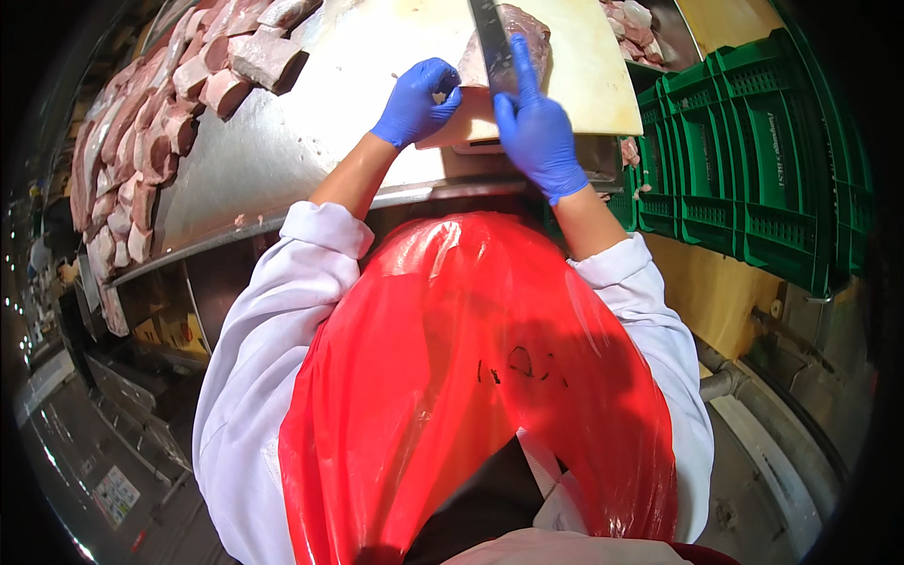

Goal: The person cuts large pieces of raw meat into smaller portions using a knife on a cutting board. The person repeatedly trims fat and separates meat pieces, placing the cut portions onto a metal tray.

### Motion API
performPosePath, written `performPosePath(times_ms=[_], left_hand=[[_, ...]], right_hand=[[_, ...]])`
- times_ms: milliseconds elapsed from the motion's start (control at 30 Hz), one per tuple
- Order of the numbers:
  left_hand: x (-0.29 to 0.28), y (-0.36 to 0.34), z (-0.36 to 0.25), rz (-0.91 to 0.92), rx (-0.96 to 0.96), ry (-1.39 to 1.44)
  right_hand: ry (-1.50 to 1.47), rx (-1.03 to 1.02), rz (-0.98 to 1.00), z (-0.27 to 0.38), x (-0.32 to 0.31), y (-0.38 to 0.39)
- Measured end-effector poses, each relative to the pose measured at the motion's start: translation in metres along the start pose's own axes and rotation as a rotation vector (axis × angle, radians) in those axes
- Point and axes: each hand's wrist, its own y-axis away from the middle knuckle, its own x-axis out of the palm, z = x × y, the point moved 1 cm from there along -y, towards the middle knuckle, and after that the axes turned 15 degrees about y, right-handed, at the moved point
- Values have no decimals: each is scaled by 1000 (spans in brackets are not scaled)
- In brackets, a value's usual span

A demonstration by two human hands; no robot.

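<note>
A piece of raw meat point(530, 36) lies near the front of a cream cutting board point(377, 47). My left hand point(421, 102), in a blue glove, is curled closed at the meat's near left corner and appears to pinch its edge. A blue glove also covers my right hand point(541, 137), which is closed around a knife point(492, 42), its index finger stretched forward beside the blade. The dark blade lies over the meat and points away from me. My palm hides the knife's handle.
Many cut meat pieces point(141, 137) are heaped on the steel table point(235, 160) to the left. Green plastic crates point(744, 160) stand on their sides at the right. More meat point(633, 28) sits beyond the board's right edge. A red apron point(471, 358) covers my front.
</note>
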Motion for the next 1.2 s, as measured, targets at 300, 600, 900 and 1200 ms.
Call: performPosePath(times_ms=[300, 600, 900, 1200], left_hand=[[-12, 9, 16, -55, -59, 190], [-18, 11, 30, 48, -2, 333], [-65, 14, 89, -139, -185, 520], [-49, -23, 45, -296, -633, 930]], right_hand=[[354, 49, 421, 21, -32, 103], [545, 46, 232, 60, 34, 1], [928, -71, 777, 55, -90, 90], [-486, 579, 179, -26, -54, 56]])
